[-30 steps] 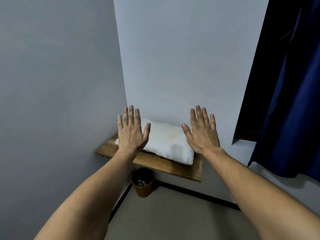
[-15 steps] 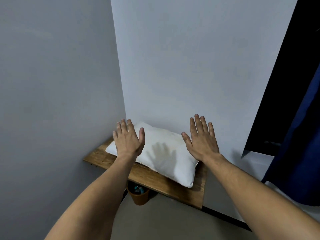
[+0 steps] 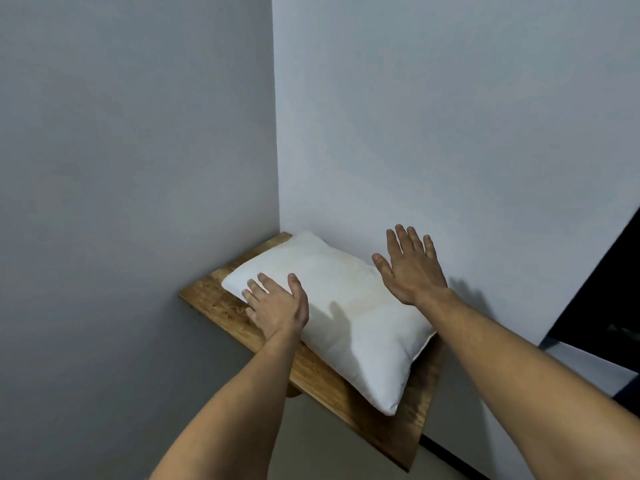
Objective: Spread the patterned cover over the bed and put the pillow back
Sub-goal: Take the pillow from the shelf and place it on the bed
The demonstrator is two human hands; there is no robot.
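Head view: white pillow [image 3: 332,313] lies on a wooden shelf [image 3: 349,393] in the wall corner. Left hand [image 3: 277,306] fingers spread, resting at its near-left edge; right hand [image 3: 410,268] open, flat, above the far end. Likely soft, light, floppy; best taken at both short ends. Faint yellowish stains, creased cover.

Shot from a single head-worn wide-angle view, aimed forward and down into a corner of pale grey walls [image 3: 138,168]. Held close over a brown wooden wall shelf [image 3: 346,386] at lower centre, with both bare forearms entering from the bottom edge. Bowed lines toward the frame edges. No second view for overlap.
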